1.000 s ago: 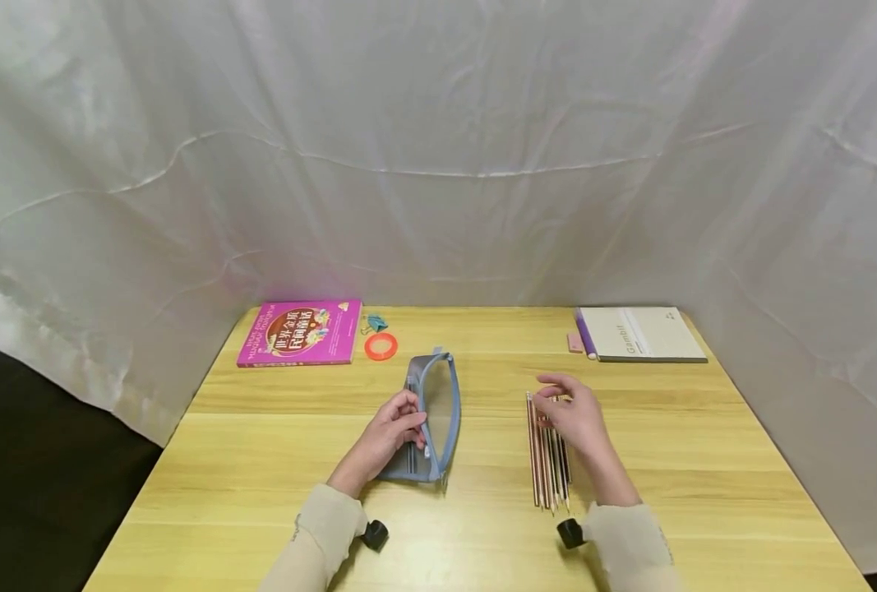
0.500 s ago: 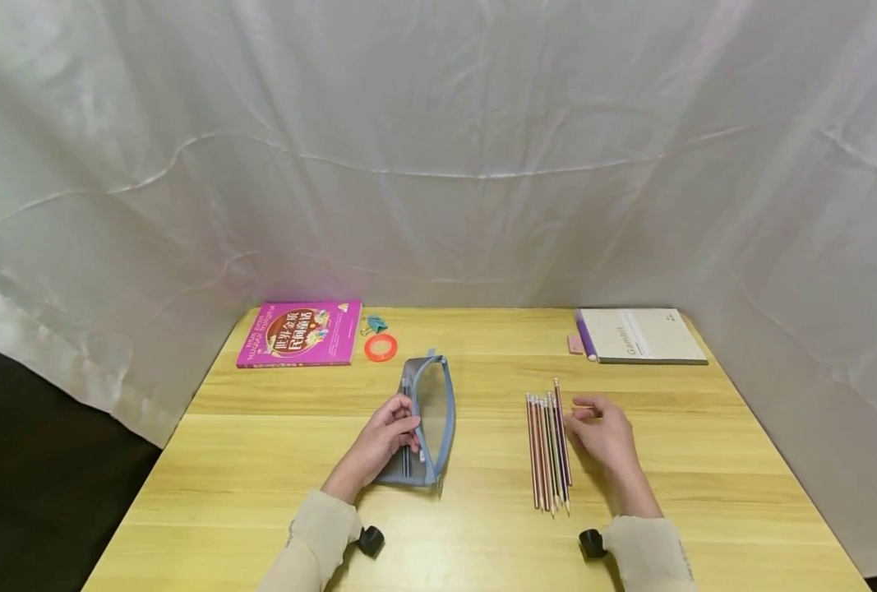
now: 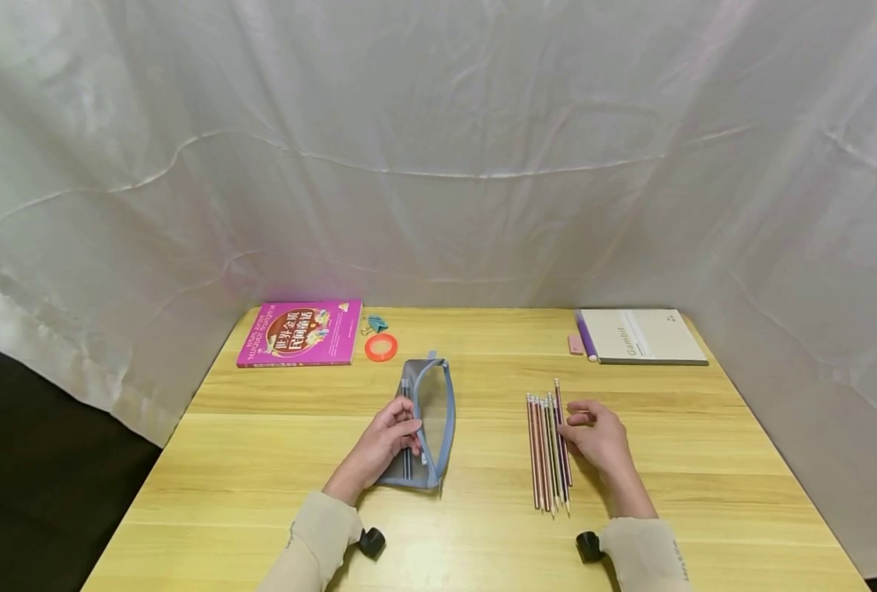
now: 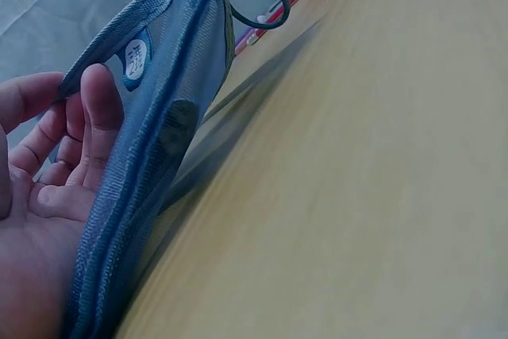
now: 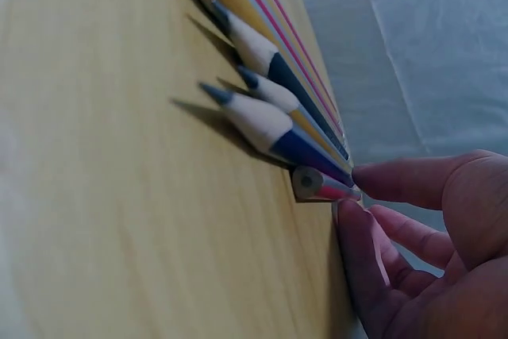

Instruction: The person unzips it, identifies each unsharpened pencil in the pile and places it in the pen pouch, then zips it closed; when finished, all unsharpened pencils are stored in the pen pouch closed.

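— Noting fingers first. Which hand has what?

— Left hand (image 3: 390, 436), just left of mid-frame: thumb and fingers pinch the rim of the pouch (image 3: 436, 403), its mouth gaping rightward. Right hand (image 3: 602, 440), right of centre: thumb and forefinger narrow about the outer pencil (image 3: 559, 403). How firm that pinch is, I cannot tell.

— And the pencils (image 3: 544, 452)?

— Right of centre, side by side, points toward the bottom of the frame. Outer pencil lies on the right flank, top end highest. Right wrist view: lower end flat, not sharpened.

— Advice on the pinch?

— Best kept to that one shaft, I judge. Its neighbour looks to touch it, and the thumb could drag both. Lifting before turning would spare the row. Left fingers do well to hold the rim spread; the mouth tapers at both ends.

— Edges, room?

— Broad strip of table (image 3: 482, 526) between pencils and pouch, more toward lower centre. Far edge meets the curtain (image 3: 438, 164). Eraser (image 3: 574, 344) and purple pen (image 3: 586, 335) sit above the pencils, beside the notebook (image 3: 653, 335); tape (image 3: 381, 347) just above the pouch, slightly left. These bound reach upward. Side edges: well apart from both hands.
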A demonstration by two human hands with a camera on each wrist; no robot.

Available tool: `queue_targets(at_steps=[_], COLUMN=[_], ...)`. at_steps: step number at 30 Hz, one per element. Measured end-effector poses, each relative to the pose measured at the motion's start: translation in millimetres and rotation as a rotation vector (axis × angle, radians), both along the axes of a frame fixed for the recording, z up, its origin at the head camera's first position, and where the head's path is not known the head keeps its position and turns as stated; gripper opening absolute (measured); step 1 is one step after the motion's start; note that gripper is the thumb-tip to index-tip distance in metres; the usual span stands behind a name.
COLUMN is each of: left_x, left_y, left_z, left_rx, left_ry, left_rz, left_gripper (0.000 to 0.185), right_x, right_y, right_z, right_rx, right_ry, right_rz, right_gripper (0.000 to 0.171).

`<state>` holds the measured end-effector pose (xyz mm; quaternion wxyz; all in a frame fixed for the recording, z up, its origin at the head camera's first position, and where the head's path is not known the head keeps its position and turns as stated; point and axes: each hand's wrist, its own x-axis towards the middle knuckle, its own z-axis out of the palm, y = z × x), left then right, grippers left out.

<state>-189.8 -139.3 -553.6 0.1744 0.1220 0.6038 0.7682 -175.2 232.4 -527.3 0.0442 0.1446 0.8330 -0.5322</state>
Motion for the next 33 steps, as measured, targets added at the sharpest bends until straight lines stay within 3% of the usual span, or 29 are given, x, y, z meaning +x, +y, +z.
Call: queue_targets(at_steps=[9,18,26,33], left_x=[0.4,1.4,0.7,0.6], left_y=[1.2,-0.6,-1.7,-0.9], left_z=[-3.7,-6.3,-7.2,-7.0], left_rx=[0.003,0.006,0.012,0.011], left_ry=[0.001,0.000,0.007,0.004], left_rz=[-0.015,-0.018,-0.019,-0.023], left_gripper=[0.010,0.029,0.018,0.015], right_x=[0.4,1.4,-1.2,0.1], right_y=[2.0,4.7,10.5,10.2], right_z=[0.9,0.8,-2.8,0.6], right_rx=[-0.018,-0.007,-0.087,-0.016], right_ry=[-0.010,-0.018,-0.038,-0.027], right_rz=[-0.005,0.011,0.014,0.031], right_gripper=[0.044,0.044,0.046,0.049])
